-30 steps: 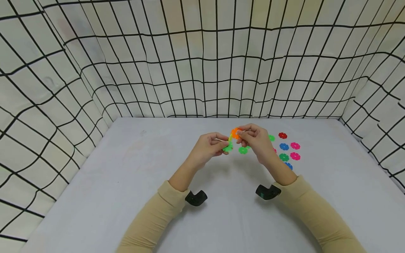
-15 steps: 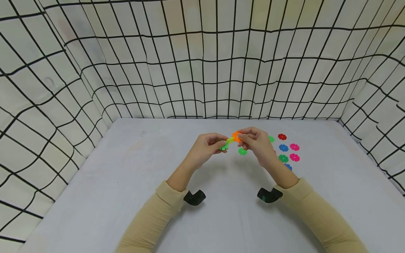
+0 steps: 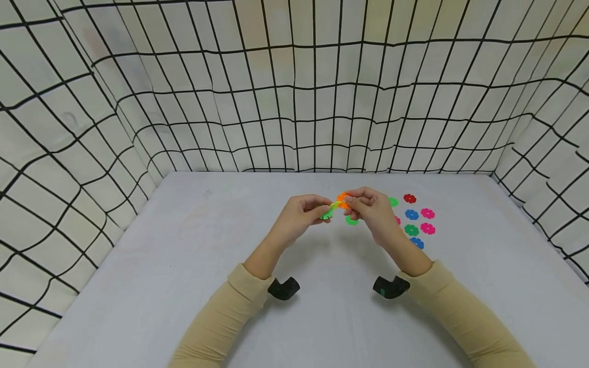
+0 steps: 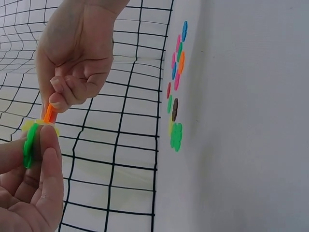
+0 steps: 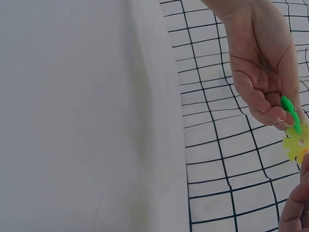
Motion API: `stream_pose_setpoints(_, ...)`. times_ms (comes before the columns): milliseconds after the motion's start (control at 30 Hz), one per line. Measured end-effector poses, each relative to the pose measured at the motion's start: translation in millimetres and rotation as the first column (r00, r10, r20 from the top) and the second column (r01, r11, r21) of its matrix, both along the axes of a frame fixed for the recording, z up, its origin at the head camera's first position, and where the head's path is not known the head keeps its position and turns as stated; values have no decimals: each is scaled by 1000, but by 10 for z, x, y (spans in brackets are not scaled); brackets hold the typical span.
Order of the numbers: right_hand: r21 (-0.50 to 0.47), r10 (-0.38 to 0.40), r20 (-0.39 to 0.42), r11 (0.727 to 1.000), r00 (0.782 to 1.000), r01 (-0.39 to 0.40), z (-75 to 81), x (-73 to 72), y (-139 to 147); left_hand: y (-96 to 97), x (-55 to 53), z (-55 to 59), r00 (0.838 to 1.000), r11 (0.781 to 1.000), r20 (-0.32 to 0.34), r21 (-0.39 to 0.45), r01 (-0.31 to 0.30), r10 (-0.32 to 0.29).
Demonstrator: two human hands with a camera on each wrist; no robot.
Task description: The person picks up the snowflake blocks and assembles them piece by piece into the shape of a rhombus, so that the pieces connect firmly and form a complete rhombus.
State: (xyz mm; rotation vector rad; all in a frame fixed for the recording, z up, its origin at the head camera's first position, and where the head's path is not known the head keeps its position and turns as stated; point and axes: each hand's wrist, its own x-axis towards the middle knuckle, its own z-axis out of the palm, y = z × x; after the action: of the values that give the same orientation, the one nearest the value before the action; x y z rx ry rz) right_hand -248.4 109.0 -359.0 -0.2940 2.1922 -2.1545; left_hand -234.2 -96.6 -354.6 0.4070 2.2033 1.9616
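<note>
Above the table, my left hand (image 3: pixel 296 217) pinches a green notched snowflake disc (image 4: pixel 30 145) between thumb and fingers. A yellow notched disc (image 5: pixel 293 144) is joined at an angle to the green one. My right hand (image 3: pixel 376 213) pinches an orange notched disc (image 4: pixel 49 113), whose edge meets the yellow disc. Whether the orange one is fully slotted in, I cannot tell, as fingertips cover part of the contact. Just below the hands, another green disc (image 3: pixel 352 220) lies on the table, partly hidden by the right hand in the head view.
Several loose discs lie right of the right hand, among them a red disc (image 3: pixel 410 198), a blue disc (image 3: pixel 411 214) and a pink disc (image 3: pixel 428 228). A brown disc (image 4: pixel 175 109) shows in the left wrist view. Black-grid white walls enclose the white table (image 3: pixel 138 286).
Over the last second the yellow piece has tilted from steep to flatter, and the orange disc has come down slightly. Both hands keep their grip, with little movement in the last half second.
</note>
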Motion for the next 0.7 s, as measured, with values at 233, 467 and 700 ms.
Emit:
stream_pose_setpoints(233,42,48,-38,998,998,-46,6,-34,-10,-51,-21,38,993,999,116,-36,28,-24)
stream_pose_setpoints(467,87,62,-43,995,997,-58,-58,-86,-27,-42,-32,21,984,999,173,-22,38,-34)
stream_pose_setpoints(700,137,130,-44,983,991,-123,-71,-125,-63,-35,-41,-13,985,999,169,-25,25,-20)
